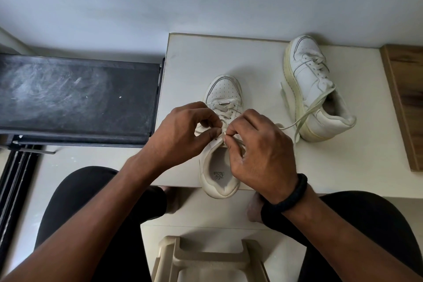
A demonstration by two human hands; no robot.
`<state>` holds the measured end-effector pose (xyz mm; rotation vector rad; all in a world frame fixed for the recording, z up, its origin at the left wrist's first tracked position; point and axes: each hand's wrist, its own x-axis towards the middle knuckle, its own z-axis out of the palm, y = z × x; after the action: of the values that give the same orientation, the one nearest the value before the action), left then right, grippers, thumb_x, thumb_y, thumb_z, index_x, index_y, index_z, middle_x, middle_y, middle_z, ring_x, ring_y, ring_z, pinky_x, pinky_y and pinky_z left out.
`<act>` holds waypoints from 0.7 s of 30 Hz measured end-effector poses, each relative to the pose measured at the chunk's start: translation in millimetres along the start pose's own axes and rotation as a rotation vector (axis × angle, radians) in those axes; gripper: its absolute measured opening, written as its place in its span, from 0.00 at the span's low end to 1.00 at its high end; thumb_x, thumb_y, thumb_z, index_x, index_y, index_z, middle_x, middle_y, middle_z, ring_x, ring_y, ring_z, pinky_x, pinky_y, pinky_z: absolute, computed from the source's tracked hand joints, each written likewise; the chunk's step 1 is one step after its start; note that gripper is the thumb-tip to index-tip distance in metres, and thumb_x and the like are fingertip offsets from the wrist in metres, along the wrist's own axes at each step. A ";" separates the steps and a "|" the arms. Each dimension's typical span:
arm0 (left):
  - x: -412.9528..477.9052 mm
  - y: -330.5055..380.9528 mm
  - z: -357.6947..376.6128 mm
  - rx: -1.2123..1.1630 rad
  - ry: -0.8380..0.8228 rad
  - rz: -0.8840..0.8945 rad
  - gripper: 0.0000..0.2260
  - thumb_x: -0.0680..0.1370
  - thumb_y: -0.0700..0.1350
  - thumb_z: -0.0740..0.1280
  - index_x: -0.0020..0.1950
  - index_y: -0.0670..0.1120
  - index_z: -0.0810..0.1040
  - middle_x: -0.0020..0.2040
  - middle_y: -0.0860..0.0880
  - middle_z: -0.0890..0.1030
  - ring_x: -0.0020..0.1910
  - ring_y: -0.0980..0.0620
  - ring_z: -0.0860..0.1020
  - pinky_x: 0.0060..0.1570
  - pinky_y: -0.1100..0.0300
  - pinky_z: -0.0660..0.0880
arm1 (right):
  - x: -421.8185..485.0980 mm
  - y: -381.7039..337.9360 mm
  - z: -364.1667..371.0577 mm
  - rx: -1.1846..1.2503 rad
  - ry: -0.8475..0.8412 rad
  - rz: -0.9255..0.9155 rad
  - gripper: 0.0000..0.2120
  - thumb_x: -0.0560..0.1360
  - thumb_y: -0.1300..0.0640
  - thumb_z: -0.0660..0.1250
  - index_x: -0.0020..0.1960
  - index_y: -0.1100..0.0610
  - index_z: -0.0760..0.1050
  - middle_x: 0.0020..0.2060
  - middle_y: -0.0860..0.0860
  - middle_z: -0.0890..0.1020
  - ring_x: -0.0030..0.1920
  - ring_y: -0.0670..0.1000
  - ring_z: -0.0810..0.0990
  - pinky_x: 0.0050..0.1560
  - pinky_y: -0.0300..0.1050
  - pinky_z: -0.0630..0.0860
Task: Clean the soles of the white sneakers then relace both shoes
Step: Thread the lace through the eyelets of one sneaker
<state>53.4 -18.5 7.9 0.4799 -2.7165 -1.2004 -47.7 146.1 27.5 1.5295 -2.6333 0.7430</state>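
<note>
— Pinching what, those hands at frame center?

— Left hand (183,130) and right hand (254,146) each pinch a lace (223,131) end at the top eyelets of the near sneaker (220,144), toe pointing up-frame on the white table (274,167).

— Doing it well?

— Probably: even tension, lace flat. The second sneaker (315,89), upper right, trails a loose lace.

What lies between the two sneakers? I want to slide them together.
In the head view, bare table, crossed only by loose lace ends trailing from the far sneaker toward the near sneaker.
</note>
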 end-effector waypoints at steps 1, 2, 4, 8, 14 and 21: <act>0.0 0.1 0.1 -0.004 -0.004 0.007 0.02 0.78 0.43 0.75 0.49 0.50 0.85 0.46 0.56 0.82 0.46 0.59 0.80 0.46 0.73 0.72 | -0.3 0.0 1.1 -0.002 -0.005 0.015 0.05 0.73 0.53 0.72 0.45 0.53 0.78 0.44 0.48 0.79 0.42 0.50 0.79 0.39 0.41 0.74; 0.2 -0.2 -0.1 -0.009 -0.009 0.010 0.02 0.78 0.43 0.75 0.49 0.49 0.85 0.46 0.56 0.82 0.46 0.58 0.80 0.46 0.73 0.72 | -0.5 0.0 2.2 -0.003 -0.005 0.031 0.05 0.73 0.53 0.72 0.44 0.53 0.78 0.44 0.47 0.79 0.42 0.50 0.79 0.39 0.39 0.72; 0.6 -1.2 -0.9 -0.012 -0.015 0.008 0.01 0.78 0.43 0.75 0.49 0.49 0.85 0.46 0.56 0.83 0.46 0.57 0.80 0.46 0.72 0.73 | 0.0 0.6 2.7 0.013 -0.001 0.061 0.05 0.73 0.54 0.73 0.44 0.53 0.78 0.43 0.47 0.79 0.41 0.49 0.79 0.40 0.38 0.68; 0.1 -5.1 -5.6 -0.033 0.016 0.022 0.10 0.77 0.48 0.77 0.57 0.52 0.84 0.53 0.54 0.82 0.52 0.58 0.79 0.52 0.71 0.72 | 3.5 6.7 0.9 0.143 -0.053 0.115 0.05 0.72 0.56 0.73 0.43 0.53 0.77 0.42 0.46 0.79 0.39 0.47 0.77 0.38 0.38 0.71; 1.1 -4.7 -1.6 -0.001 -0.093 0.114 0.18 0.76 0.65 0.71 0.63 0.63 0.83 0.71 0.58 0.76 0.72 0.50 0.71 0.66 0.39 0.73 | 2.4 15.8 -12.6 0.301 -0.128 0.157 0.05 0.70 0.56 0.73 0.38 0.53 0.78 0.40 0.44 0.78 0.40 0.45 0.79 0.39 0.48 0.79; 4.0 -3.1 5.5 -0.043 -0.058 0.139 0.15 0.76 0.63 0.72 0.56 0.56 0.88 0.59 0.58 0.84 0.64 0.55 0.78 0.60 0.44 0.77 | 3.9 20.1 -25.5 0.294 -0.192 0.180 0.07 0.70 0.57 0.75 0.37 0.51 0.78 0.39 0.43 0.79 0.40 0.44 0.80 0.41 0.46 0.80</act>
<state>49.0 -18.1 1.9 0.2499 -2.7136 -1.2515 -72.0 161.4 43.1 1.5066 -2.9428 1.0915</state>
